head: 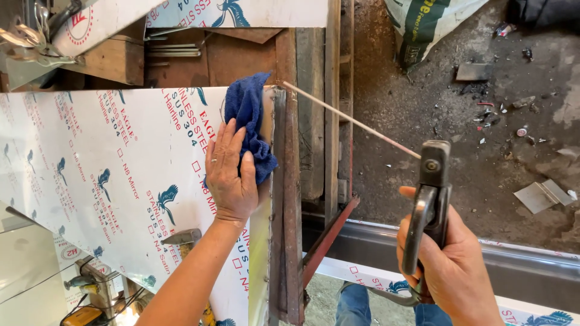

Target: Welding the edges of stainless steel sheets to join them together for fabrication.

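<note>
My left hand (231, 175) presses a blue cloth (246, 115) flat against a white film-covered steel sheet (109, 157), close to the sheet's right edge. My right hand (450, 265) grips a dark welding electrode holder (429, 205). A thin welding rod (350, 121) runs from the holder's jaws up and left. Its tip meets the top of the sheet's edge, where a rusty steel frame bar (292, 199) runs down along the sheet.
A wooden block (112, 60) and metal strips lie behind the sheet at top left. A sack (423, 24) and metal scraps (541, 196) sit on the dirty floor at right. A hammer (181, 236) and tools show below the sheet. A film-wrapped steel channel (513, 265) crosses low right.
</note>
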